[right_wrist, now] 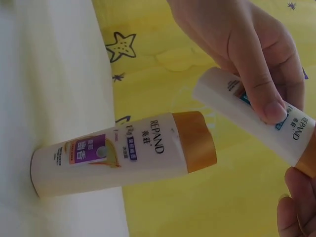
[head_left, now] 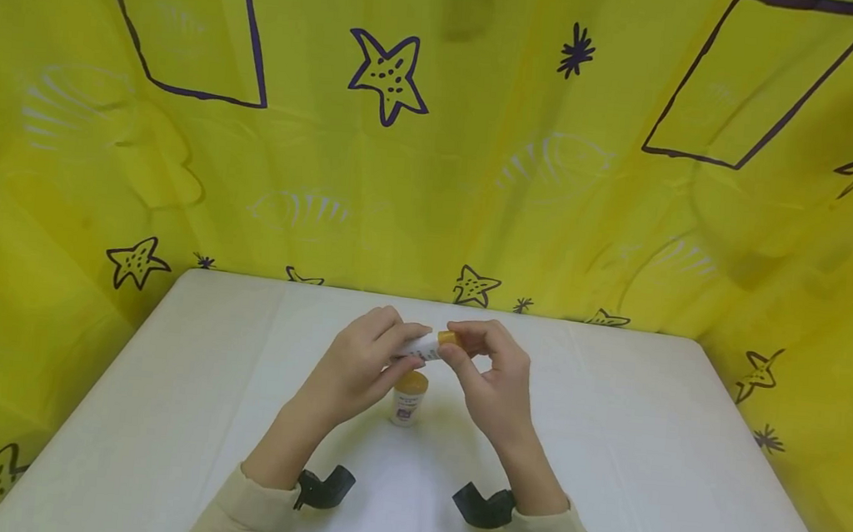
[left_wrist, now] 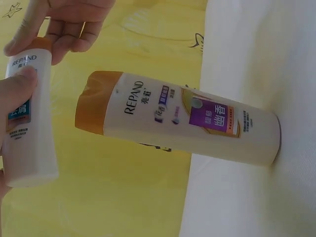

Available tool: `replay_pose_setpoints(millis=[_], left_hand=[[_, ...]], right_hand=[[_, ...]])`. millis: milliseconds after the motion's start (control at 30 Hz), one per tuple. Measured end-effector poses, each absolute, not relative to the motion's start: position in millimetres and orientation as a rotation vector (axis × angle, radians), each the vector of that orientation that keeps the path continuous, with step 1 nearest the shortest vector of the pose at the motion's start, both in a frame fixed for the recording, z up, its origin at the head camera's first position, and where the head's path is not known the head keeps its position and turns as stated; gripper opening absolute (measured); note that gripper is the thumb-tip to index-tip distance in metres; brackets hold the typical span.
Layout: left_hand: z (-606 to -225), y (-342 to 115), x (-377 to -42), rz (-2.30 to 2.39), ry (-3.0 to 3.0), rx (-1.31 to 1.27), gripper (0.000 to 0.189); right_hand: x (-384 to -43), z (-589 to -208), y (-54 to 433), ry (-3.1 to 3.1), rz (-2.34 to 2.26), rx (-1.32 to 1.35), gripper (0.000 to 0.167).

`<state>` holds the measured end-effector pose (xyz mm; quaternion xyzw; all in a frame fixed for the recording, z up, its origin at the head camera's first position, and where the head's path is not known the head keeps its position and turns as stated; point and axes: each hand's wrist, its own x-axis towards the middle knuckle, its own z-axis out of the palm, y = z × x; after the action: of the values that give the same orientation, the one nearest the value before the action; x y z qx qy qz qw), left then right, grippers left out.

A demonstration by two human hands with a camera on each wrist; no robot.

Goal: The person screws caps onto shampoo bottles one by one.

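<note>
My left hand (head_left: 362,357) grips the white body of a small shampoo bottle (head_left: 423,347), held tilted above the table. The thumb and fingers of my right hand (head_left: 493,371) pinch its orange cap (head_left: 447,337). In the right wrist view, a teal label shows on this held bottle (right_wrist: 247,111), partly covered by the left thumb. A second bottle (head_left: 408,400), white with an orange cap, stands upright on the table just below the hands, touched by neither as far as I can tell. Its purple label (left_wrist: 212,116) faces the left wrist camera.
A white-covered table (head_left: 184,389) lies under the hands. Behind and beside it hangs a yellow curtain (head_left: 434,175) with drawn starfish and shells. Black wrist mounts (head_left: 326,488) sit at both wrists, near the beige sleeves (head_left: 249,507).
</note>
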<state>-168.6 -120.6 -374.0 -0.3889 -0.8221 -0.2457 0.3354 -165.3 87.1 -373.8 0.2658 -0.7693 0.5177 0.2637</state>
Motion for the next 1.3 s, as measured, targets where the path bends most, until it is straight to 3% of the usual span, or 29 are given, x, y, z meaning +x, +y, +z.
replay_pose_setpoints(millis=[267,467,733,1000,1300], left_hand=[[-373,-117,-167,-0.611,-2.074,-0.987,0.034],[-381,-117,-173,-0.887,-2.121,-0.883,0.035],[-397,-117,-186,-1.248,-2.146,-0.770,0.032],[-414,-113,-196,-1.549,-2.185,-0.563,0.028],[-436,-111,-199,-1.757,-2.238,-0.336,0.030]], right_hand=[[-164,-374,87,-2.047,1.456,0.705,0.030],[-168,-376,88,-2.023,1.574,0.733,0.037],[-177,-390,90,-2.171,1.763,0.663,0.024],[-186,-406,89,-2.155,2.034,0.714,0.028],[-192,-420,86,-2.268,2.027,0.755,0.032]])
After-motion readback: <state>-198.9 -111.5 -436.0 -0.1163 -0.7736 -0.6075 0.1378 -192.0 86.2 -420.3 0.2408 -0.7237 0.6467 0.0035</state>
